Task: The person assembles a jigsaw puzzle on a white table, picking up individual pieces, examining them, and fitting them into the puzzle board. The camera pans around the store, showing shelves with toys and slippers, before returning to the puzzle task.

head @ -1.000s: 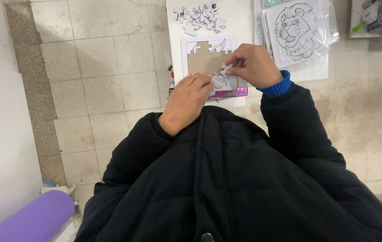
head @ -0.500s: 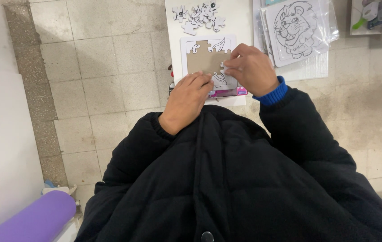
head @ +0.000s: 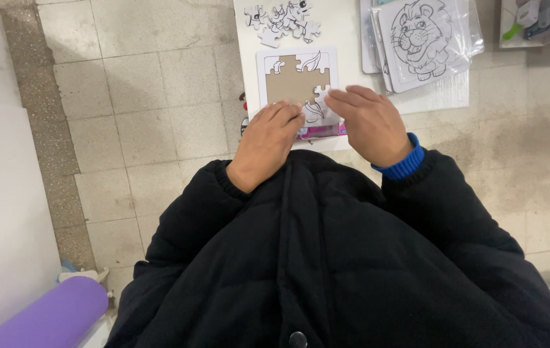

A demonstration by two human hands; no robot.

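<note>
A square puzzle tray point(head: 266, 67) with a white border and bare brown middle lies on a small white table point(head: 346, 38). A few black-and-white pieces sit fitted along its upper and lower right edges. My left hand point(head: 268, 138) rests on the tray's lower left edge, fingers bent down onto it. My right hand point(head: 368, 122) covers the lower right corner, fingertips pressing on a fitted piece point(head: 317, 111). Loose puzzle pieces point(head: 283, 18) lie in a heap beyond the tray. Whether either hand grips a piece is hidden.
A lion line drawing in a clear sleeve point(head: 424, 35) lies right of the tray. A pink object point(head: 320, 132) peeks out under the tray's near edge. Packaged items point(head: 536, 16) sit at far right. Tiled floor surrounds the table; a purple roll point(head: 43, 316) lies at lower left.
My right hand has slid left and down over the tray's lower right corner, fingers flattening onto the pieces. My left hand stays at the lower left edge.
</note>
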